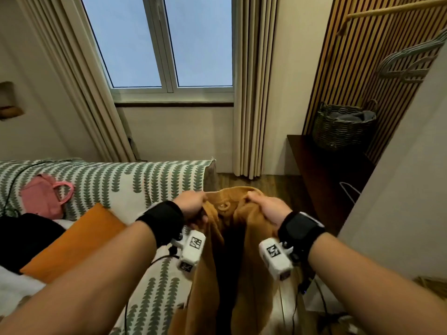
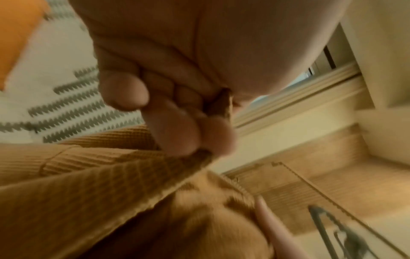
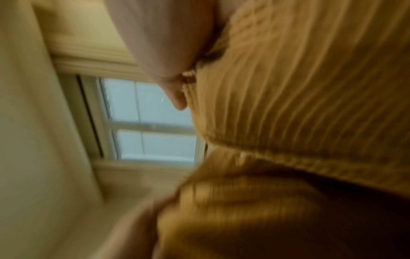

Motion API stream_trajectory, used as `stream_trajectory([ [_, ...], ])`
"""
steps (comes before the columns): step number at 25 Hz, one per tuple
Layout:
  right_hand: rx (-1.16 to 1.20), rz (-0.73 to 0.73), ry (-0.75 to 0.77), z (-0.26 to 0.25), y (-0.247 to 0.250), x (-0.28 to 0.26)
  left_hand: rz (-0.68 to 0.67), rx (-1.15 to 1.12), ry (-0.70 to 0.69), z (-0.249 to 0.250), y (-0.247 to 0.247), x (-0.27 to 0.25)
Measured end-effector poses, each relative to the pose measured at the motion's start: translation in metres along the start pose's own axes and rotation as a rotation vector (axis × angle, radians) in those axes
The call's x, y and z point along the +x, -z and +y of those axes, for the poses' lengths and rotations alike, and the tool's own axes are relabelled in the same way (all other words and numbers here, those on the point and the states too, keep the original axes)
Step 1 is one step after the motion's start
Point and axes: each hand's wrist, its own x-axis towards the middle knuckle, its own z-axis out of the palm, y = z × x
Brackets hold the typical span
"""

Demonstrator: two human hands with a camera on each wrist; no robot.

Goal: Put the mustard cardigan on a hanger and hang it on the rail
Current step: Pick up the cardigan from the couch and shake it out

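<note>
The mustard cardigan hangs in the air in front of me, its front open and its neckline uppermost. My left hand grips the left side of the neckline, and in the left wrist view its fingers curl round the knit edge. My right hand grips the right side, with the thumb pressed on the ribbed fabric. A wooden rail runs high at the right, with several pale hangers on it. A white hanger lies by the dark bench.
At my left is a couch with a leaf-patterned cover, a pink handbag, an orange cushion and a black item. A woven basket stands on a dark bench below the rail. Window and curtains lie ahead.
</note>
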Motion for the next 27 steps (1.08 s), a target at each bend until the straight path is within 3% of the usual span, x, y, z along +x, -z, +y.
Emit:
stream_trajectory([
  [3,-0.071,-0.119,0.153,0.012,-0.027,-0.001,-0.097,0.161,-0.179,0.018,-0.032,0.004],
  [8,-0.035,-0.304,0.334,-0.001,0.004,0.007,-0.158,0.290,-0.471,0.049,-0.047,0.003],
  [12,-0.247,-0.260,0.539,-0.024,0.035,0.017,-0.090,0.540,-0.623,0.068,-0.047,0.020],
  [14,-0.285,-0.233,0.582,-0.033,0.053,0.021,-0.061,0.620,-0.777,0.076,-0.047,0.026],
  [16,-0.287,-0.202,0.598,-0.040,0.070,0.021,0.130,0.476,-0.865,0.077,-0.043,0.039],
  [17,-0.280,-0.201,0.604,-0.043,0.077,0.020,0.244,0.351,-0.833,0.073,-0.042,0.049],
  [18,-0.269,-0.209,0.610,-0.045,0.082,0.021,0.271,0.253,-0.731,0.069,-0.042,0.063],
  [19,-0.266,-0.223,0.622,-0.047,0.085,0.023,0.170,0.164,-0.587,0.066,-0.045,0.073],
  [21,-0.253,-0.244,0.661,-0.050,0.091,0.030,-0.199,-0.038,-0.403,0.057,-0.063,0.099],
  [23,-0.212,-0.226,0.634,-0.057,0.101,0.040,-0.423,-0.185,-0.396,0.056,-0.080,0.125],
  [24,-0.207,-0.213,0.608,-0.060,0.109,0.046,-0.465,-0.217,-0.432,0.058,-0.085,0.137],
  [25,-0.209,-0.200,0.584,-0.060,0.119,0.055,-0.464,-0.234,-0.476,0.062,-0.088,0.151],
  [27,-0.197,-0.191,0.549,-0.061,0.135,0.069,-0.300,-0.327,-0.580,0.074,-0.084,0.174],
])
